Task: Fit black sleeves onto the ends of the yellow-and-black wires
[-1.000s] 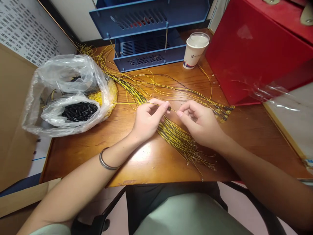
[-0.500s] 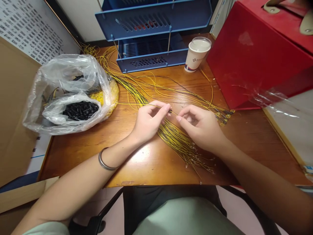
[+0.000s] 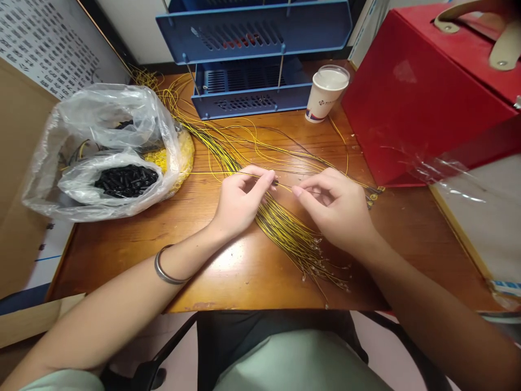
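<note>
My left hand (image 3: 242, 200) is closed in a pinch on a thin yellow and black wire (image 3: 285, 186), with a small black piece (image 3: 275, 183) at the fingertips. To its right, my right hand (image 3: 337, 212) pinches the same wire between thumb and finger; its tip is too fine to make out. Beneath both hands lies a bundle of yellow and black wires (image 3: 280, 231), fanning toward the table's front edge with small clear ends. Several wires with black sleeves and yellow ring-like ends (image 3: 372, 196) rest beyond my right hand.
At left stands a clear plastic bag (image 3: 35, 187) holding smaller bags, one with black sleeves (image 3: 126, 181), beside a yellow mesh bundle (image 3: 185, 157). Behind are a blue tray rack (image 3: 252, 41) and a paper cup (image 3: 325, 98). A red box (image 3: 391, 98) stands at right on the wooden table (image 3: 195, 288).
The gap between my fingertips has widened slightly, with more wire showing between them. The whole view has shifted a little. Both hands keep their pinch.
</note>
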A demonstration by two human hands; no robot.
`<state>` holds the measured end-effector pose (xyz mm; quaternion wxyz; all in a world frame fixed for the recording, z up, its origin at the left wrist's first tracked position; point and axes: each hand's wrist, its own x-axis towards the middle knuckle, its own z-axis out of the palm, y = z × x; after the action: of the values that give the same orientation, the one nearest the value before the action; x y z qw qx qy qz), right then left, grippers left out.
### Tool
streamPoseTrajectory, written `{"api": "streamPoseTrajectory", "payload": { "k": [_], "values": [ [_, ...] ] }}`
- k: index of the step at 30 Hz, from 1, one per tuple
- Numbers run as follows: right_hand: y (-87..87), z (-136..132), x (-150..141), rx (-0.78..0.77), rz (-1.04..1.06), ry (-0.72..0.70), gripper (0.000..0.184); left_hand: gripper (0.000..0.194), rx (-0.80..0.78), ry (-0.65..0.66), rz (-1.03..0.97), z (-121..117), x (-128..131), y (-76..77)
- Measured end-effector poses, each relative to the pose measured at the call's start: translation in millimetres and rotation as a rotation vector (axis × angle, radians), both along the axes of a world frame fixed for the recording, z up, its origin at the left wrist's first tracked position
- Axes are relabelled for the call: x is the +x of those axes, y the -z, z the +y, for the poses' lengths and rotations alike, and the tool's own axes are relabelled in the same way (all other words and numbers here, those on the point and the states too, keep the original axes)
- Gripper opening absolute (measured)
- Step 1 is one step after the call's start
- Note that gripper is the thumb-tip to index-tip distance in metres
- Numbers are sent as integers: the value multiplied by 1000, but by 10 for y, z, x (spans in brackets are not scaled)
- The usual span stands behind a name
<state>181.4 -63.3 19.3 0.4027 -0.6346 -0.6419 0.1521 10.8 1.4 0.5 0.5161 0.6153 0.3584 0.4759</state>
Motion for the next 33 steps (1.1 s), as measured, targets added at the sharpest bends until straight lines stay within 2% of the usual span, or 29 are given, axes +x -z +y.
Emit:
{"api": "streamPoseTrajectory", "payload": {
  "k": [6,11,21,27,33],
  "values": [
    [11,-21,-43,-99,106,-66,17,30,-6,9,-11,-6,8,21],
    [3,-30,-55,-74,88,-101,15,27,10,32,-7,-14,-4,41],
    [10,-45,-40,-67,89,-75,13,23,75,85,25,-29,-19,69],
    [49,-31,-42,-12,71,-102,12,20,45,154,15,-63,-10,60],
    [60,5,-15,-22,58,-178,10,20,15,22,7,-69,9,50]
  ]
}}
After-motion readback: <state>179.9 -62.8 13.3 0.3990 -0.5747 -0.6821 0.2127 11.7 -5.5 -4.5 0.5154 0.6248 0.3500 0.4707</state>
